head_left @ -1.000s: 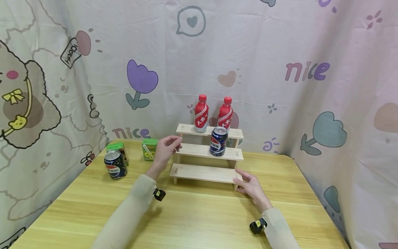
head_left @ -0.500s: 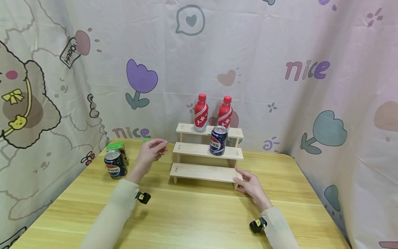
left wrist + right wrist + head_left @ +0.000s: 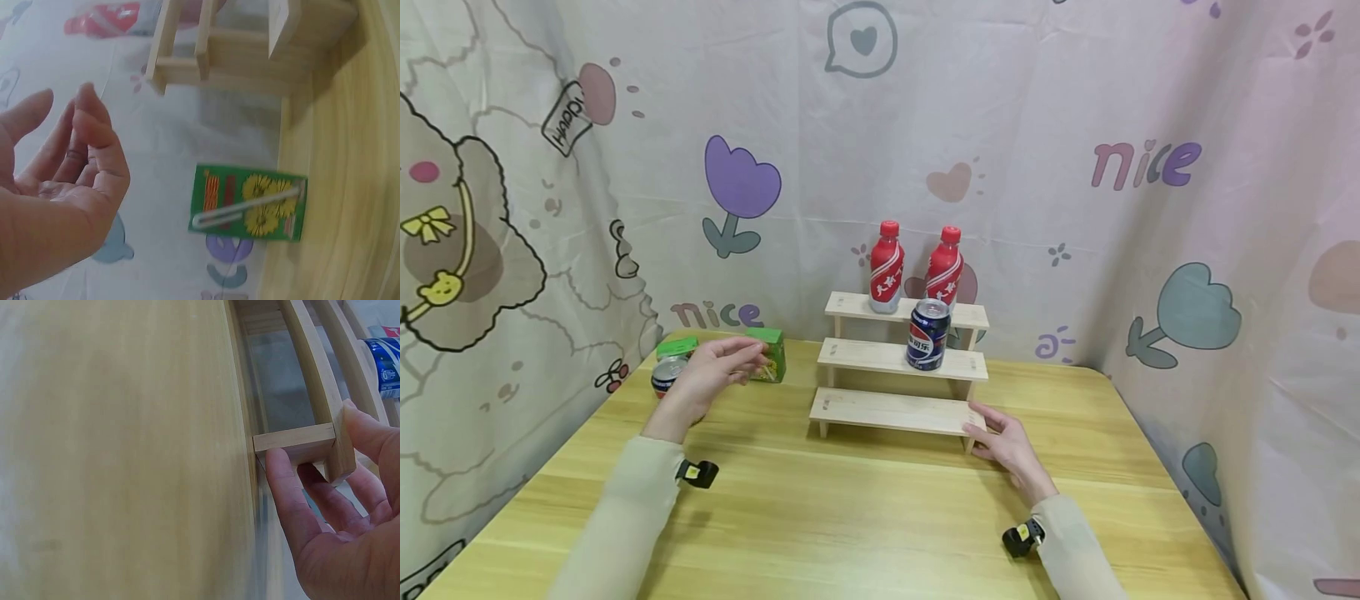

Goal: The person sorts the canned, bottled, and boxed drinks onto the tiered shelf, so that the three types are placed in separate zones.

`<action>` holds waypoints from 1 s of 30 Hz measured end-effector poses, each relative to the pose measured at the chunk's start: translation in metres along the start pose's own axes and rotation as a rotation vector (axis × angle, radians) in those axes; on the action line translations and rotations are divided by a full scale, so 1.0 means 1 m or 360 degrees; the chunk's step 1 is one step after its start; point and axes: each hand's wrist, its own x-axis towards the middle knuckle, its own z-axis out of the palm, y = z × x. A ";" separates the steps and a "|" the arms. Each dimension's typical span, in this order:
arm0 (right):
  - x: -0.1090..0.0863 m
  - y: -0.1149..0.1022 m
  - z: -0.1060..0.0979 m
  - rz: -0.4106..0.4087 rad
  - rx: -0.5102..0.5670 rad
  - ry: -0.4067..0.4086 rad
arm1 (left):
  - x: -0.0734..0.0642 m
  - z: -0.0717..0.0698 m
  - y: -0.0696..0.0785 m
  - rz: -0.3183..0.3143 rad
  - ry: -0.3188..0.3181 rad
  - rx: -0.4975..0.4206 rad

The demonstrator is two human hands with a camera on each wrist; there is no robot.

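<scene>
My left hand [image 3: 709, 379] is in the air over the left part of the table, fingers loosely bent and nothing between them. It overlaps a blue cola can [image 3: 667, 372] in the head view. Beyond it stands a green drink carton [image 3: 772, 358]; the left wrist view shows yellow flowers and a straw on this carton [image 3: 250, 203]. My right hand [image 3: 1006, 442] grips the right end of the bottom step of a three-tier wooden display stand [image 3: 887, 410]. In the right wrist view, the thumb lies on the step and fingers [image 3: 287, 494] touch its leg.
Two red bottles [image 3: 887, 271] stand on the top tier, the right one partly behind a blue cola can [image 3: 928, 340] on the middle tier. Another green-topped carton [image 3: 677, 347] stands behind the left can. A printed curtain [image 3: 1015, 108] hangs behind the wooden table [image 3: 865, 517].
My left hand has moved left, away from the stand's middle tier, past the drink carton and in front of the left can. The right hand keeps its grip on the stand.
</scene>
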 end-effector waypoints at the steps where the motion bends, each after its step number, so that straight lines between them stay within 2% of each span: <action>1: 0.000 -0.001 0.000 0.0004 -0.0001 -0.0001 | -0.001 -0.004 0.000 0.0004 -0.0002 0.0006; 5: 0.001 -0.001 0.000 -0.0001 -0.0010 -0.0005 | -0.006 -0.019 -0.001 0.0010 0.0025 0.0006; 10: 0.002 0.001 0.000 -0.0005 -0.0009 -0.0004 | -0.012 -0.036 -0.003 0.0046 0.0127 -0.0053; 13: 0.001 0.001 0.000 -0.0009 -0.0009 -0.0008 | -0.017 -0.045 -0.004 0.0077 0.0212 -0.0037; 18: 0.001 0.001 0.000 -0.0016 -0.0004 -0.0015 | -0.024 -0.061 -0.007 0.0103 0.0430 0.0065; 23: 0.001 0.002 -0.001 0.0007 -0.0008 -0.0003 | -0.026 -0.075 -0.015 0.0112 0.0568 -0.0036; 30: 0.002 0.000 -0.002 0.0038 0.0011 -0.0004 | -0.028 -0.088 -0.025 0.0087 0.0661 -0.0146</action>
